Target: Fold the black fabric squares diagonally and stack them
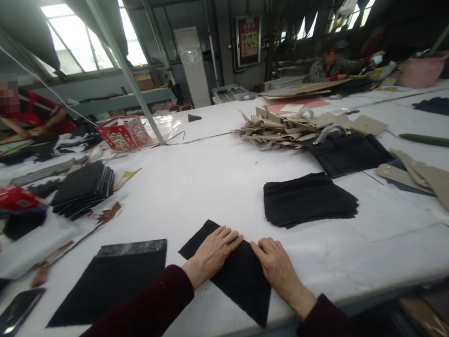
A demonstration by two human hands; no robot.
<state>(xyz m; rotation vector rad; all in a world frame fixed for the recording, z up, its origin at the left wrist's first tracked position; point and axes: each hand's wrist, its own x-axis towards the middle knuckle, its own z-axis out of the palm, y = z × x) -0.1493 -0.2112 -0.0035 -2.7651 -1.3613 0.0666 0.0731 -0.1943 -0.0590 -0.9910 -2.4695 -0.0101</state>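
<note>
Spread under the left hand (218, 250) near the front edge of the white, smooth tabletop (209, 175): a flat, angular black piece of thin sheet material (245, 279). Palm down across its upper part, with fingers extended and together, not clenched. Along its upper right edge, the right hand (277, 269), fingers bent; impossible to tell pinching from mere touching. Leftward, apart, a black flat piece with a greyish strip (120, 282); beyond to the right, a low stack of thin black pieces (309, 200). Probably light, pliable, hardly fragile, apt to slide or crease. Best steadied under one palm and taken by an edge between thumb and fingertips.
</note>
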